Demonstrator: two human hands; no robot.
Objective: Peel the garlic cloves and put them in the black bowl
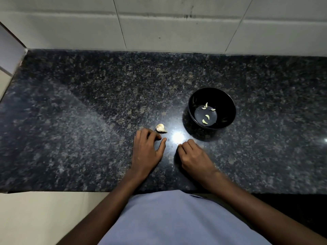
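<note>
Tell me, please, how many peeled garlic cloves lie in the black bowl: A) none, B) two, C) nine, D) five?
D: five pale peeled cloves show on the floor of the black bowl, while the unpeeled garlic piece sits on the counter by the left hand.

Dim overhead light, one hard glare spot on the polished granite table [177,137] between the hands, a diagonal shadow across its left half, soft blur at left, wide-angle bending of the wall tiles [177,29].
</note>
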